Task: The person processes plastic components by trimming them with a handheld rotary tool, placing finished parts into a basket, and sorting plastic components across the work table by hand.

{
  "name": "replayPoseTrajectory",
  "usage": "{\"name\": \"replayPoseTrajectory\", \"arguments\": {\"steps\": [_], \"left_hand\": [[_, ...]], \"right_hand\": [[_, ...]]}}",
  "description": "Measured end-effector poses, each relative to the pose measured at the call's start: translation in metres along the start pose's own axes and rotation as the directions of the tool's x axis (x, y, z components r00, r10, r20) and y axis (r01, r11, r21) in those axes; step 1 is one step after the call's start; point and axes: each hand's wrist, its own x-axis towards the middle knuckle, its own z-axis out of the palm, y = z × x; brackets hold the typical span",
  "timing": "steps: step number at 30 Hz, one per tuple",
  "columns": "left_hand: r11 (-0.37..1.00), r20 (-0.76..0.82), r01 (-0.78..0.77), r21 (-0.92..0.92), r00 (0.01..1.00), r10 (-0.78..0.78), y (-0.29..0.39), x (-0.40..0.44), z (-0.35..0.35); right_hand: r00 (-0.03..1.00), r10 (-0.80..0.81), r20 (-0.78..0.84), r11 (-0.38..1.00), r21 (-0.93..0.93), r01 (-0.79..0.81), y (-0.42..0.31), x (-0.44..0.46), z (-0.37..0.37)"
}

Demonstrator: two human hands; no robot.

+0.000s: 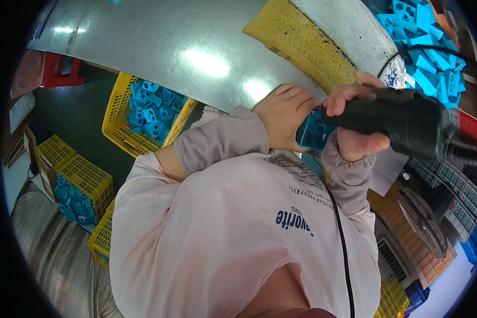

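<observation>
Blue part (315,132) clamped in L hand (287,115); just right of part, R hand (355,143) wrapped round blk handheld tool (408,122); yellow crate (114,114) w/ blue pcs (152,112) left of part.

From here, the left hand (287,112) and right hand (356,143) partly hide the blue piece (314,133); the tool (408,119) trails its cord (466,154) out of sight.

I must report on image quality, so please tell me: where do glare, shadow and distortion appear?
In the head view: strong white glare on the metal table; dim floor at left; curved edges and black corners from the wide lens; the blue piece by the black tool looks darker than the heap at upper right.
</observation>
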Motion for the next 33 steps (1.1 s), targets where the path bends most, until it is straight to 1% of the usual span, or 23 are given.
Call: {"name": "replayPoseTrajectory", "arguments": {"steps": [3,4,7,8,10,12,16,19,23,24,27,33], "left_hand": [[1.0,0.008,-0.007,0.014,1.0,0.007,0.001,0.0,-0.001],[1.0,0.014,-0.008,0.021,1.0,0.008,0.001,0.0,-0.001],[1.0,0.014,0.003,0.015,1.0,-0.003,0.001,0.0,-0.001],[1.0,0.016,0.003,0.021,1.0,-0.004,0.0,0.0,0.0],[1.0,0.026,-0.005,0.029,1.0,0.004,0.0,0.0,0.0],[1.0,0.015,0.01,0.02,1.0,-0.01,0.002,0.0,0.001],[1.0,0.034,0.02,-0.003,0.999,-0.02,0.006,0.001,-0.002],[0.999,0.052,0.033,-0.005,0.998,-0.032,0.008,0.003,-0.002],[0.999,0.063,0.03,0.01,0.998,-0.031,0.008,0.002,-0.001],[1.0,0.062,0.026,0.016,0.998,-0.027,0.008,0.002,0.0],[1.0,0.058,0.011,0.029,0.998,-0.013,0.008,0.003,0.0],[0.999,0.069,0.019,0.035,0.997,-0.021,0.009,0.004,-0.001]], "right_hand": [[0.994,0.104,-0.023,0.988,-0.113,-0.106,-0.007,0.012,-0.002],[0.995,0.094,-0.036,0.995,-0.032,-0.095,0.0,0.011,-0.006],[0.999,0.043,-0.001,0.997,-0.067,-0.043,0.003,0.004,-0.005],[0.999,0.036,0.026,0.996,-0.085,-0.034,0.006,-0.001,-0.005],[0.999,0.027,0.043,0.983,-0.182,-0.019,0.004,-0.003,-0.002],[1.0,-0.008,0.004,0.975,-0.222,0.009,0.003,-0.004,0.002],[0.992,-0.109,-0.066,0.994,-0.006,0.108,0.004,0.001,-0.014],[0.961,-0.238,-0.14,0.957,0.132,0.257,0.009,-0.004,-0.029],[0.923,-0.341,-0.18,0.918,0.149,0.368,0.008,-0.012,-0.048],[0.939,-0.303,-0.16,0.943,0.096,0.32,0.007,-0.015,-0.053],[0.943,-0.285,-0.174,0.956,0.024,0.293,0.008,-0.016,-0.055],[0.925,-0.353,-0.139,0.922,0.119,0.37,0.007,-0.02,-0.059]]}}
